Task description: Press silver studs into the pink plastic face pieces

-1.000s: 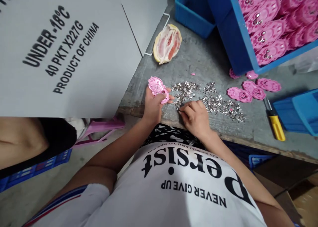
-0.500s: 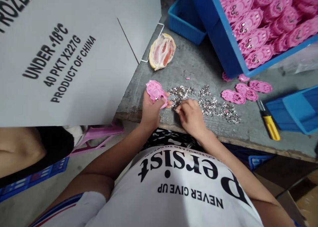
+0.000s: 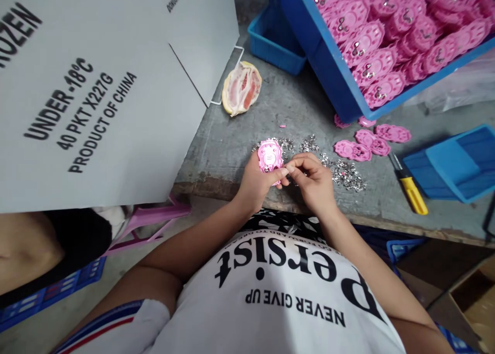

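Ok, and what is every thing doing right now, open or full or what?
left hand, gripping the pink piece
right hand, fingertips pinched at that piece
metal bits, loose pile
blue bin, full of pink pieces
fruit, cut open
screwdriver, lying flat

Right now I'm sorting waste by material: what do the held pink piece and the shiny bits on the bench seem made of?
Pink piece: probably moulded plastic, even colour, smooth raised relief, soft sheen. Bits: likely metal, silvery and glinting, though too small to be sure.
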`<state>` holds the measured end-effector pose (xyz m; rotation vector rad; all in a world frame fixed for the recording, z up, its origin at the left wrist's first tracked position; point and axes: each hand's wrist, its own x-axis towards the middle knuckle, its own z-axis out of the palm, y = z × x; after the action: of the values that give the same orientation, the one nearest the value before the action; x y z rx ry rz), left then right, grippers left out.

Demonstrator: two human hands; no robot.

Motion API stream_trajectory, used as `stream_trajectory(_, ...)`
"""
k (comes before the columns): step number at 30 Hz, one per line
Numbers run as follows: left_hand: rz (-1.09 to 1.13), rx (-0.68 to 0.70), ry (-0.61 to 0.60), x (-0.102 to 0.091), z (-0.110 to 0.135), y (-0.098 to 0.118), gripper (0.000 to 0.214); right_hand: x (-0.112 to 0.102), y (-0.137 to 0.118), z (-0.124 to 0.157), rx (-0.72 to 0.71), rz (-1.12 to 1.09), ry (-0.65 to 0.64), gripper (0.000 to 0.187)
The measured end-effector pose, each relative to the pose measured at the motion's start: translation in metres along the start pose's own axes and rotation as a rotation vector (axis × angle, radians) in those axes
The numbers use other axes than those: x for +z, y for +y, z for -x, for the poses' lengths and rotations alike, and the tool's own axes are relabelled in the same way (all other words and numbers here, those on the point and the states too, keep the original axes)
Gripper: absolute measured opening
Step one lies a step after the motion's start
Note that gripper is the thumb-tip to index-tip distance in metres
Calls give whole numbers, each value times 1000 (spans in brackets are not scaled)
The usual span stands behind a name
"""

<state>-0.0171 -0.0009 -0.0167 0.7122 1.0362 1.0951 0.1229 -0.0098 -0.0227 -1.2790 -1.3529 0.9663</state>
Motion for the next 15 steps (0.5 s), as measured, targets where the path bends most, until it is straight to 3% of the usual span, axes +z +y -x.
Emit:
stream_trajectory(10, 24, -106, -152, 7, 4, 5, 49, -23, -2, 5, -77, -36, -117, 13)
stream_trajectory(15, -8, -95, -113, 14, 7, 5, 51, -23, -7, 7, -161, 101, -61, 15)
